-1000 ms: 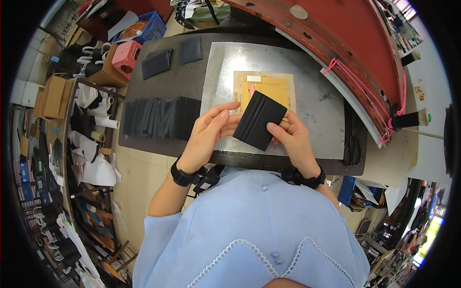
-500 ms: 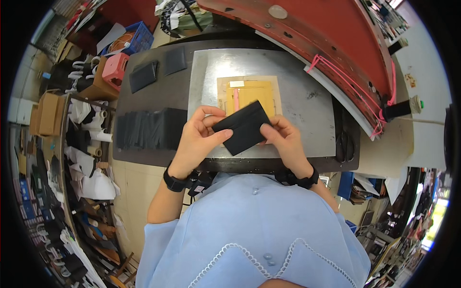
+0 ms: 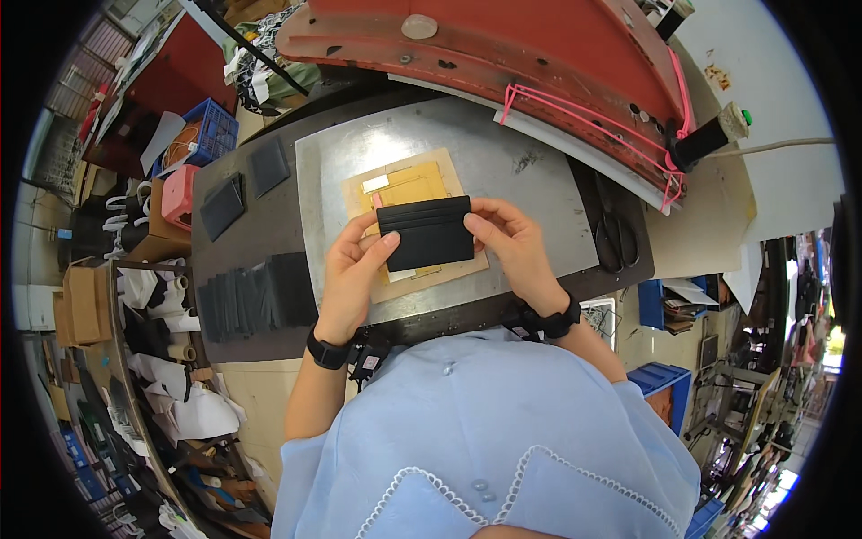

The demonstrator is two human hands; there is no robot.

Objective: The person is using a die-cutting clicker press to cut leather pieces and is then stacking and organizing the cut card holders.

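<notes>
1. Card holder (image 3: pixel 426 238), black, is pinched at its side edges between my left hand (image 3: pixel 352 260) and right hand (image 3: pixel 516 247).
2. I hold it above the yellow board (image 3: pixel 420 182) on the metal plate (image 3: pixel 512 135).
3. Scissors (image 3: pixel 615 241) lie right of the plate.

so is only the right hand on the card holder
No, the left hand and right hand grip opposite ends of the card holder.

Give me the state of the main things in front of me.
Black card holder: held, slots showing
Left hand: pinching holder's left edge
Right hand: pinching holder's right edge
Yellow sheet: flat, partly hidden
Metal plate: flat on the table
Black pieces: overlapping in a row
Scissors: lying down, blades unclear
</notes>
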